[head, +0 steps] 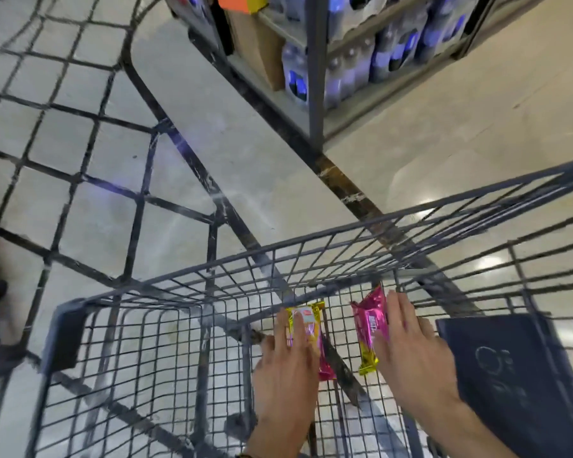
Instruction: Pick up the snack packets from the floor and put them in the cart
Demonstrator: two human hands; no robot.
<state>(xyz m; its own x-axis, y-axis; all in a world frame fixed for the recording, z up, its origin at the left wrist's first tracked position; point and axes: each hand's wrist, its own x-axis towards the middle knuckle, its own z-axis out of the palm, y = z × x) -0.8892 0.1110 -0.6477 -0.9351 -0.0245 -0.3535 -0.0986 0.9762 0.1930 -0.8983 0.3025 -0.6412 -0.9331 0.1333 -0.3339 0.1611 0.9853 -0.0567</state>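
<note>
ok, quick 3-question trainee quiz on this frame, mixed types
1. True or false: both hands are inside the cart.
2. Which hand is on the mostly pink packet? A) left B) right
3. What fills the shelf behind the cart?

Key: 1. True: the left hand lies on the yellow packet, the right hand on the pink one. 2. B. 3. Packs of bottles.
</note>
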